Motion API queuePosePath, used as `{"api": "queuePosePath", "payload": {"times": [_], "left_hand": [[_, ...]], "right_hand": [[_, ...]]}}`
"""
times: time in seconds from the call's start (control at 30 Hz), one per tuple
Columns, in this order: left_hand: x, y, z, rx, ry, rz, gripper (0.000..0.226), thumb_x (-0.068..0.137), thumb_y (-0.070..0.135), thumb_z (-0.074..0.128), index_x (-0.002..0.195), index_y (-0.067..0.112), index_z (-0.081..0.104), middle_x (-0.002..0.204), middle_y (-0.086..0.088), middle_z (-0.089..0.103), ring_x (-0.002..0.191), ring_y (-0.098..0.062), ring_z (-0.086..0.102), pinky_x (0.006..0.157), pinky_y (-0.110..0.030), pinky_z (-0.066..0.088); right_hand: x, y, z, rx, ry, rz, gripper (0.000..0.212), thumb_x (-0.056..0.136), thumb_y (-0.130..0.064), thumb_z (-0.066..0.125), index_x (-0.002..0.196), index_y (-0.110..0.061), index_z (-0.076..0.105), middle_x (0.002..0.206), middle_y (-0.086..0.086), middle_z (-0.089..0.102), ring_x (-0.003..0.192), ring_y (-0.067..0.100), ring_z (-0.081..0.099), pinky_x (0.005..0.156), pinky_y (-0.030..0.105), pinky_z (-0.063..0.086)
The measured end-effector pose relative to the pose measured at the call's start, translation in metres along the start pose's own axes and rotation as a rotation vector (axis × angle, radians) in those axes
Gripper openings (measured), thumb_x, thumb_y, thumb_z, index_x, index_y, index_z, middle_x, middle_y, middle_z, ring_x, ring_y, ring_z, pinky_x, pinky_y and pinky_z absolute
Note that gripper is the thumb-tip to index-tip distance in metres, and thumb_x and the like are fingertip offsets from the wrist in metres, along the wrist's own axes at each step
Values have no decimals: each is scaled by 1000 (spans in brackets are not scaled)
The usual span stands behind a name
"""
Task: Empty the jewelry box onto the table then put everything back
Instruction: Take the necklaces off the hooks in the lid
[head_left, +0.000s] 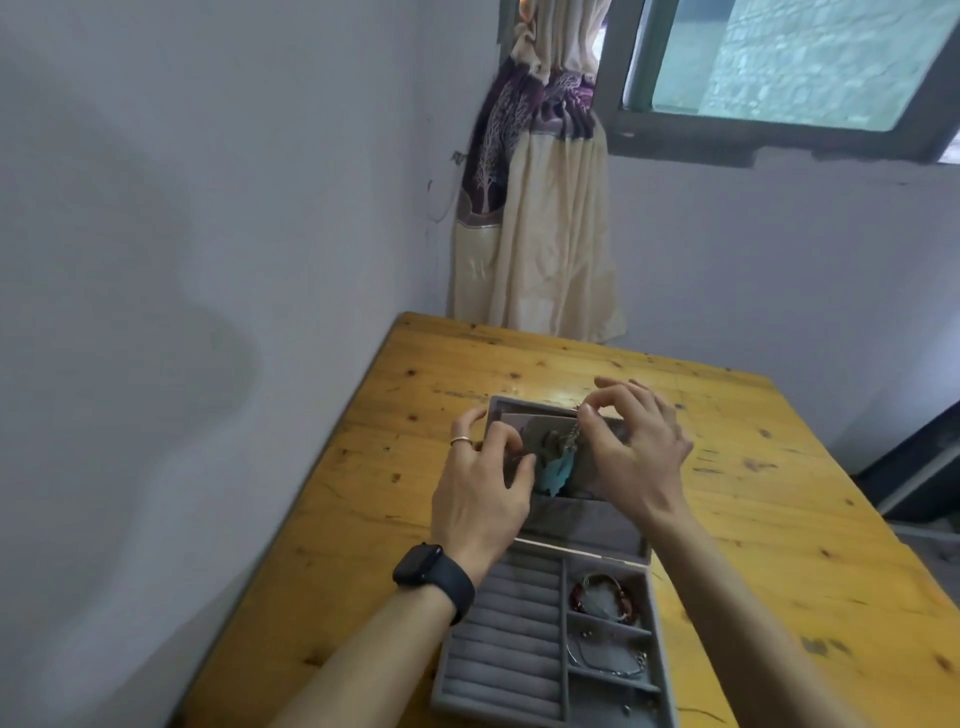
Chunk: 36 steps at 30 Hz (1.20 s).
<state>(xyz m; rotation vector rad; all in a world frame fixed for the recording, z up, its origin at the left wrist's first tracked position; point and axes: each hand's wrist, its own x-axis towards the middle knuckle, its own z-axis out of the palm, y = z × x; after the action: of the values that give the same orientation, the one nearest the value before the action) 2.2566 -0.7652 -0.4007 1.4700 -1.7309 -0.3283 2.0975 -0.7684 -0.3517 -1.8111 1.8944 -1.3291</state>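
Over the open jewelry box (524, 639) at mid-frame on the table (753, 519), we pinch a teal pendant chain (553, 475) between both hands, right hand (639, 457) at its top, left hand (480, 499) lower, its length running down-frame.

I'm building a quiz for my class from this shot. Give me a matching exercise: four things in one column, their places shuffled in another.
Things
1. red beaded bracelet
2. thin silver chain
3. turquoise pendant
4. black smartwatch

Places
A. on the left wrist
B. against the open lid of the grey velvet jewelry box
C. tray's right-hand compartment nearest the hinge
D. right-hand compartment one step closer to the person

Pairs: 1-C, 2-D, 3-B, 4-A
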Motion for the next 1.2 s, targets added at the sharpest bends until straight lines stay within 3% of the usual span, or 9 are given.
{"api": "queuePosePath", "payload": {"times": [0.1, 0.2, 0.3, 0.57, 0.83, 0.93, 1.03, 1.2], "left_hand": [[-6, 9, 11, 143, 51, -74, 21, 91, 40, 64, 103, 29, 51, 146, 1, 34, 100, -21, 60, 64, -36, 59], [-7, 19, 16, 220, 119, -117, 17, 93, 36, 63, 102, 25, 56, 142, -2, 42, 106, -26, 58, 71, -39, 57], [-6, 29, 17, 236, 154, -174, 14, 93, 37, 61, 99, 25, 58, 143, 0, 43, 109, -24, 56, 79, -41, 53], [0, 40, 15, 272, 141, -301, 11, 88, 41, 59, 87, 30, 60, 143, 8, 42, 120, -24, 49, 95, -50, 39], [8, 52, 4, 501, 8, -366, 28, 86, 46, 56, 102, 28, 70, 149, 6, 37, 133, -24, 35, 105, -63, 28], [8, 52, 0, 362, 52, -375, 16, 86, 41, 60, 90, 29, 70, 142, 7, 41, 128, -22, 38, 101, -55, 34], [4, 48, -1, 283, 119, -278, 10, 87, 36, 62, 80, 28, 62, 136, 8, 44, 121, -20, 43, 95, -46, 37], [4, 41, -2, 292, 193, -115, 11, 89, 31, 63, 86, 21, 64, 126, 1, 51, 112, -22, 48, 89, -42, 43]], "right_hand": [[11, 8, -5, -19, -180, 13, 14, 96, -43, 49, 85, -39, 57, 99, -26, 63, 103, 5, 56, 112, 47, 9], [11, 13, -7, -38, -160, -24, 14, 93, -46, 46, 85, -41, 56, 91, -23, 65, 98, 7, 55, 96, 36, 14], [11, 13, -6, -54, -138, -49, 19, 89, -50, 42, 86, -39, 57, 93, -22, 66, 100, 8, 53, 90, 33, 13], [6, 18, -5, -107, -120, -88, 24, 88, -50, 42, 88, -35, 61, 107, -23, 65, 107, 8, 48, 94, 38, 16], [2, 18, -4, -124, -130, -100, 25, 85, -52, 42, 86, -38, 61, 117, -23, 63, 114, 9, 48, 98, 42, 18], [2, 18, -7, -112, -125, -97, 25, 85, -52, 42, 85, -38, 62, 117, -24, 63, 115, 9, 47, 97, 41, 18], [2, 18, -9, -100, -140, -97, 22, 87, -50, 44, 85, -37, 63, 118, -24, 63, 117, 10, 47, 97, 44, 19], [1, 21, -9, -102, -152, -96, 18, 90, -48, 47, 82, -40, 61, 123, -25, 62, 118, 9, 46, 101, 47, 20]]}}
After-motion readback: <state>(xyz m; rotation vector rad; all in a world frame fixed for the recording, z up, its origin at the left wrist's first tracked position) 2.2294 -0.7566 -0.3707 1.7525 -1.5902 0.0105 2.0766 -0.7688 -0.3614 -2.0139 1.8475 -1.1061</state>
